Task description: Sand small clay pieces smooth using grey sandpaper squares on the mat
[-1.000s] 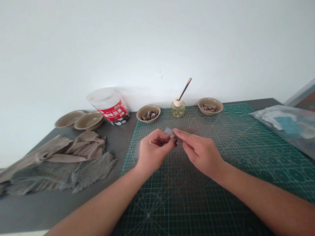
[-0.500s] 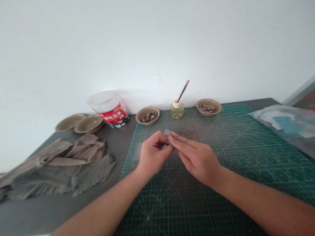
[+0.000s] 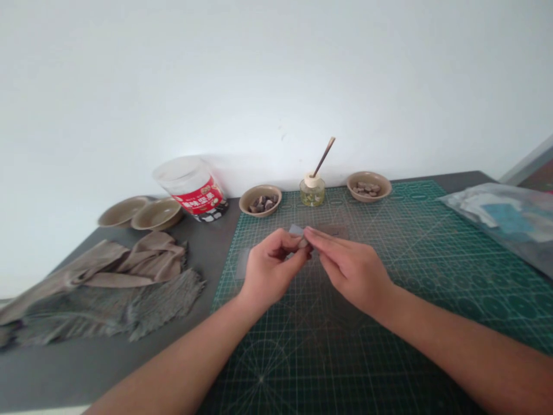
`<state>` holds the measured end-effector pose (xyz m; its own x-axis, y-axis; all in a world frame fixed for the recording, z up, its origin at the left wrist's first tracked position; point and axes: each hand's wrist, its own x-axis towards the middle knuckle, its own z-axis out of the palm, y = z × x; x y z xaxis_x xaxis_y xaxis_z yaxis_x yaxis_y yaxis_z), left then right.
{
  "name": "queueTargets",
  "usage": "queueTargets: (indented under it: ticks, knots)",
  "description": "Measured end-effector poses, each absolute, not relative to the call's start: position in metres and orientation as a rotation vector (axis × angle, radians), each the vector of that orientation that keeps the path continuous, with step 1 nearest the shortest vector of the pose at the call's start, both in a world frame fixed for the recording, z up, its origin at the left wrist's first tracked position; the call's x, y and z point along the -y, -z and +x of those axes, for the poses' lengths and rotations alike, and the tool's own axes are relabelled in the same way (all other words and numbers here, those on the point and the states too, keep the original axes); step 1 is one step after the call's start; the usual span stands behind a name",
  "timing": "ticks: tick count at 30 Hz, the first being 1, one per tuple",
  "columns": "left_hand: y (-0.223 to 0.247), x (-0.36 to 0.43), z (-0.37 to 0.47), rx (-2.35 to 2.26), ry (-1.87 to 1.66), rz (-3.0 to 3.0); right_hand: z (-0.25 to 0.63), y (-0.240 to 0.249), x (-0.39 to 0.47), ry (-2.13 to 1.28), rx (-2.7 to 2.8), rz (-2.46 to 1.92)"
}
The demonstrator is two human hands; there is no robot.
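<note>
Above the green cutting mat [image 3: 276,351], my left hand [image 3: 272,265] pinches a small greyish piece [image 3: 303,243] between thumb and fingers. The fingers of my right hand [image 3: 354,268] are pressed together, and their tips meet the same piece from the right. What it is exactly is too small and blurred to tell. A pale grey flat piece [image 3: 296,229] shows just behind the fingertips. Behind my right fingers a brown square [image 3: 341,231] lies on the mat, partly covered. A translucent sheet [image 3: 242,264] lies left of my left hand.
Bowls of small stones [image 3: 260,203] and brown pieces [image 3: 368,187] flank a glass bottle [image 3: 311,191] with a stick. At left are a plastic tub [image 3: 190,187], two bowls [image 3: 158,215] and crumpled cloths [image 3: 108,288]. A clear plastic bag [image 3: 505,216] lies at right.
My right hand has shifted slightly right and up, covering more of the brown square. The small piece between the fingertips now shows a rounder, lighter side. The view has shifted slightly.
</note>
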<state>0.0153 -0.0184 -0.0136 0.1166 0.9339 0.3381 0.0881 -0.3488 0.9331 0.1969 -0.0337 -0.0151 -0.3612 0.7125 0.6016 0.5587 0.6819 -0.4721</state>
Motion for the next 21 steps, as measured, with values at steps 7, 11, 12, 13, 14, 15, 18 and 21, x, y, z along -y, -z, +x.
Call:
queueTargets:
  ticks: [7, 11, 12, 13, 14, 15, 18, 21]
  knots:
    - [0.01, 0.02, 0.019, -0.944, -1.325, 1.458, 0.2, 0.018, 0.026, -0.296, 1.941, -1.078]
    - [0.014, 0.017, 0.017, -0.992, -1.264, 1.521, 0.199, 0.016, 0.03, -0.274, 1.918, -1.049]
    - [0.015, 0.016, 0.016, -1.017, -1.254, 1.552, 0.199, 0.015, 0.031, -0.267, 1.916, -1.04]
    - [0.016, 0.015, 0.015, -1.044, -1.253, 1.581, 0.198, 0.015, 0.032, -0.259, 1.919, -1.031]
    - [0.016, 0.014, 0.014, -1.068, -1.258, 1.608, 0.198, 0.015, 0.033, -0.25, 1.931, -1.019]
    - [0.017, 0.013, 0.014, -1.089, -1.27, 1.632, 0.197, 0.014, 0.035, -0.242, 1.953, -1.004]
    - [0.017, 0.013, 0.012, -1.133, -1.282, 1.693, 0.193, 0.015, 0.04, -0.195, 2.039, -0.943]
    - [0.015, 0.016, 0.013, -1.176, -1.286, 1.706, 0.191, 0.016, 0.041, -0.16, 2.089, -0.906]
